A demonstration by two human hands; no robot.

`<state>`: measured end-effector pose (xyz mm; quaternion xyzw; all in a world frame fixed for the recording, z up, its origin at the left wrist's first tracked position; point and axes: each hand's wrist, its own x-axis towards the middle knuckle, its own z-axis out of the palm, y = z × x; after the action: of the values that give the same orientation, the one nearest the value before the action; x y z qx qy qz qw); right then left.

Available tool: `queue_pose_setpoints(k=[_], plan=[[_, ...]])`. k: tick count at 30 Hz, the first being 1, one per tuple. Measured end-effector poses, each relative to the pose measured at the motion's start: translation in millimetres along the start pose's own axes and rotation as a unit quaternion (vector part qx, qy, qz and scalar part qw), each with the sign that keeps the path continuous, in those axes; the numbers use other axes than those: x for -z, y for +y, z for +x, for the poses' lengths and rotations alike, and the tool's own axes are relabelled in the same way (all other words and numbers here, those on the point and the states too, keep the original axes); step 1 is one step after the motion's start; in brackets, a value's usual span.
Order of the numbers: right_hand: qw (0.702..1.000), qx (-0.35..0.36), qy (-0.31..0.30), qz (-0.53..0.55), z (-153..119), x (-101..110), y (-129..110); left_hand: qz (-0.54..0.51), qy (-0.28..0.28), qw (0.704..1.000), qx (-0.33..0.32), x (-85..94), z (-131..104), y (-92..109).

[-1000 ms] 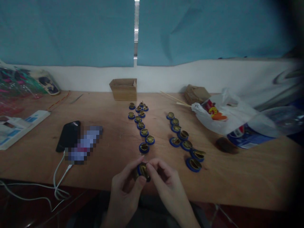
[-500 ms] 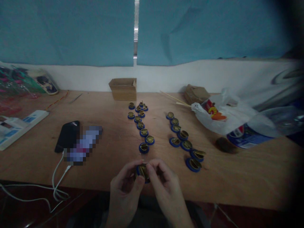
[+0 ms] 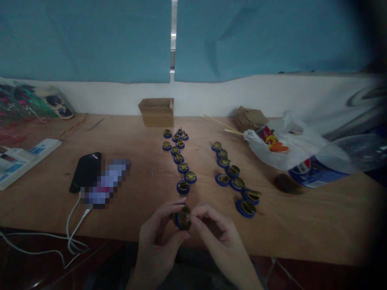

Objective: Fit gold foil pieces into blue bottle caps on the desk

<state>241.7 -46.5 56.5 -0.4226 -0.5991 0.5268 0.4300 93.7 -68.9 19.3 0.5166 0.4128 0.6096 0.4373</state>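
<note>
A small round blue-rimmed piece with a gold metal disc [image 3: 183, 218] is held just above the table's near edge. My left hand [image 3: 157, 235] grips it from the left, fingers over the top and thumb below. From the right, my right hand [image 3: 218, 234] pinches at its edge with thumb and forefinger; any smaller part between those fingertips is hidden. Several similar pieces lie beyond my hands in a left row [image 3: 183, 187] and a right row [image 3: 233, 170]. Some gold discs there stand tilted above their blue bases.
A small open cardboard box [image 3: 157, 117] stands at the back. To the right are a plastic bag [image 3: 266, 155], a crumpled brown packet [image 3: 250, 117] and a lying bottle [image 3: 320, 173]. Phones [image 3: 86, 171], white cables [image 3: 74, 213] and a power strip [image 3: 33, 159] occupy the left.
The piece has turned in my left hand, its gold disc now more upright. My right hand has shifted slightly right, and my left fingers have spread somewhat. The rows look unchanged.
</note>
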Motion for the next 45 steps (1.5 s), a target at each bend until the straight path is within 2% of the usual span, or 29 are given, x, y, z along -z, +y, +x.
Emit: queue_pose_setpoints(k=[7,10,13,17,22,25,28,32,35,38,40,43,45], plan=[[1.000,0.008,0.000,-0.007,-1,2,3,0.057,-0.001,0.998,-0.008,-3.4,1,-2],[0.999,0.013,0.041,-0.009,1,2,11,0.062,0.000,0.998,-0.016,-3.5,-1,0],[0.996,0.003,0.078,0.051,6,3,20,0.056,-0.019,0.998,-0.031,-4.1,-2,2],[0.989,-0.040,0.050,0.133,9,2,26,0.072,-0.027,0.996,-0.050,-4.4,-3,2],[0.995,-0.028,0.080,0.050,5,-5,26,0.094,-0.008,0.994,-0.054,-3.3,0,2],[0.998,-0.002,0.056,-0.010,4,-5,26,0.085,0.001,0.995,-0.046,-3.2,-1,2],[1.000,0.001,0.026,-0.012,5,-1,25,0.085,-0.005,0.996,-0.031,-2.9,-2,1],[0.998,0.011,0.052,-0.020,4,7,21,0.105,-0.002,0.994,0.003,3.7,3,-2],[0.993,0.001,0.104,-0.051,1,16,19,0.182,-0.011,0.983,0.039,17.5,20,-3],[0.985,-0.004,0.148,-0.086,-2,28,21,0.321,-0.048,0.946,0.026,35.3,48,1],[0.982,-0.005,0.157,-0.105,-6,36,24,0.377,-0.058,0.924,0.014,45.0,71,5],[0.978,-0.013,0.160,-0.135,-12,45,30,0.441,-0.124,0.889,-0.020,52.5,111,5],[0.974,-0.019,0.156,-0.160,-16,47,33,0.471,-0.157,0.867,-0.036,53.0,137,-1]])
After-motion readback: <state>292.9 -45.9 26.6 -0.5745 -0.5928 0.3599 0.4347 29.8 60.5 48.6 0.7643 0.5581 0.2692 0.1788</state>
